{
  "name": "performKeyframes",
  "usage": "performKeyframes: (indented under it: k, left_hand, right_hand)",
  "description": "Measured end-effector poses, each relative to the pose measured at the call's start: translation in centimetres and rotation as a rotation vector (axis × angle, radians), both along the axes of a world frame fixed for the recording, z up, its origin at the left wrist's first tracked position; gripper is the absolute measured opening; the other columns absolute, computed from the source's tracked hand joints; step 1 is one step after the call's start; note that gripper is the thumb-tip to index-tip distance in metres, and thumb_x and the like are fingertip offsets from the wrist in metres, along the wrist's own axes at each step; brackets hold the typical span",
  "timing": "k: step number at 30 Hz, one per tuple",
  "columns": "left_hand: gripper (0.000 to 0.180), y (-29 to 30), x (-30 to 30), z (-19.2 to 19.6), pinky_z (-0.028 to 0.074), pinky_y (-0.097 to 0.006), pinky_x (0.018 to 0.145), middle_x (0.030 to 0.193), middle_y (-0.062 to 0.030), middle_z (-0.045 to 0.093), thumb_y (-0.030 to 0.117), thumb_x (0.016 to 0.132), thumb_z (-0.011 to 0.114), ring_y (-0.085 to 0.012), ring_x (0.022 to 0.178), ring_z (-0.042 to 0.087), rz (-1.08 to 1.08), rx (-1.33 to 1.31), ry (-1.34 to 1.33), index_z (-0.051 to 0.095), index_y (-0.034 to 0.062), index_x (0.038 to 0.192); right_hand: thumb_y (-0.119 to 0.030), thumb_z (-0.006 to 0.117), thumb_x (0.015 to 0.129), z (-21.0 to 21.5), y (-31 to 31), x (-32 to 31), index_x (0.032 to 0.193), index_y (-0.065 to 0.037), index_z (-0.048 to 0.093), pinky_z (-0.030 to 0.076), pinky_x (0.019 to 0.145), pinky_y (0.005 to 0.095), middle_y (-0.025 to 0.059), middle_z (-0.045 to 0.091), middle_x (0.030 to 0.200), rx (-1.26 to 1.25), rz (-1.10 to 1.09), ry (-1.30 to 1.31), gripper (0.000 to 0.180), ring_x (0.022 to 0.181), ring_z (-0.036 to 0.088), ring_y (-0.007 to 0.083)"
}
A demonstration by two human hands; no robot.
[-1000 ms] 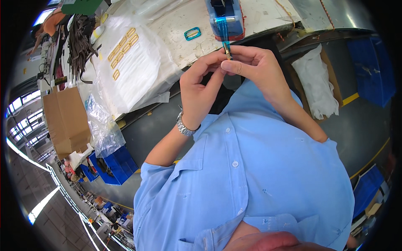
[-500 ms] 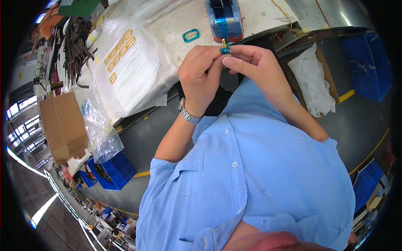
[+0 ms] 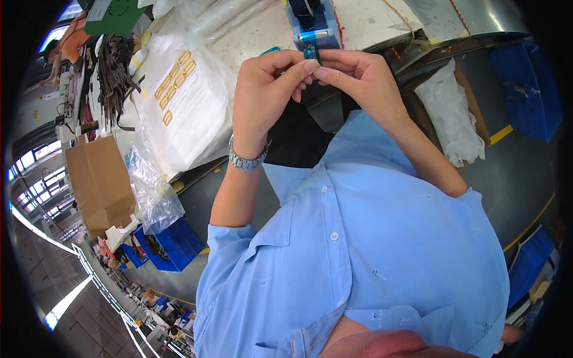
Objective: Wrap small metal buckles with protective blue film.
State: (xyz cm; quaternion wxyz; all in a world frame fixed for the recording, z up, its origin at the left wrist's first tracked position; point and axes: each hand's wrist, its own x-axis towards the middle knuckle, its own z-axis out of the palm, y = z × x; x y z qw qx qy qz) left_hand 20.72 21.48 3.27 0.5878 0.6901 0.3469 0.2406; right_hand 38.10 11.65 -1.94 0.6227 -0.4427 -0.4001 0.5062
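Note:
My left hand (image 3: 259,89) and my right hand (image 3: 370,77) meet in front of the tape dispenser (image 3: 327,40). Their fingertips are closed on a small buckle (image 3: 311,55) wrapped in shiny blue tape; the fingers cover most of it. It sits right by the dispenser's front, and whether tape still joins the two is too small to tell. Behind my left fingers, a second blue-taped buckle (image 3: 271,50) lies on the white table (image 3: 250,27), mostly hidden. Further left, several gold oblong buckles (image 3: 173,77) lie in rows on white sheeting (image 3: 200,113).
Dark straps (image 3: 116,71) hang at the far left. Below them are a cardboard box (image 3: 100,182), a clear plastic bag (image 3: 155,200) and a blue bin (image 3: 173,244). To the right stand a carton with white wrapping (image 3: 447,107) and another blue bin (image 3: 528,89).
Both hands have moved up toward the dispenser with the buckle. The stretch of blue tape seen between dispenser and buckle has shortened. My left hand now partly covers the taped buckle on the table.

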Motion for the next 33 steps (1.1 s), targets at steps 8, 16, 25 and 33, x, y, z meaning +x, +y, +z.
performKeyframes:
  k: [8, 16, 25, 33]
  left_hand:
    - [0.026, 0.1, -0.1, 1.6, 0.050, -0.024, 0.058, 0.075, -0.0017, 0.066, 0.018, 0.105, 0.073, -0.0091, 0.064, 0.060, -0.040, -0.121, 0.040, 0.075, -0.0030, 0.090]
    - [0.024, 0.0, -0.3, 3.6, 0.055, -0.024, 0.055, 0.075, -0.0032, 0.068, 0.018, 0.103, 0.076, -0.0093, 0.062, 0.065, -0.039, -0.208, 0.044, 0.076, -0.0044, 0.094]
    - [0.025, 0.6, -0.6, 3.7, 0.057, -0.025, 0.054, 0.076, -0.0037, 0.069, 0.020, 0.103, 0.076, -0.0104, 0.062, 0.066, -0.068, -0.308, 0.024, 0.076, -0.0028, 0.093]
    - [0.026, 0.4, -1.6, 1.4, 0.060, -0.028, 0.053, 0.075, -0.0042, 0.069, 0.019, 0.102, 0.077, -0.0116, 0.060, 0.067, -0.075, -0.545, 0.041, 0.073, -0.0023, 0.088]
  right_hand:
    - [-0.017, 0.078, 0.102, 0.6, -0.4, -0.8, 0.128, 0.004, 0.076, 0.060, 0.083, 0.0250, 0.0081, 0.082, 0.104, -0.039, -0.037, 0.045, 0.034, 0.091, 0.074, 0.0099]
    - [-0.018, 0.078, 0.102, 2.5, -1.2, -2.0, 0.123, 0.005, 0.078, 0.061, 0.080, 0.0253, 0.0081, 0.082, 0.101, -0.076, -0.096, 0.091, 0.032, 0.089, 0.075, 0.0105]
    - [-0.022, 0.079, 0.101, 2.8, -1.4, -2.6, 0.117, 0.006, 0.080, 0.060, 0.077, 0.0251, 0.0090, 0.082, 0.099, -0.114, -0.126, 0.143, 0.033, 0.084, 0.074, 0.0096]
    - [-0.022, 0.079, 0.101, 2.1, -3.3, -3.0, 0.117, 0.006, 0.079, 0.060, 0.076, 0.0257, 0.0096, 0.082, 0.097, -0.240, -0.056, 0.097, 0.032, 0.086, 0.076, 0.0113]
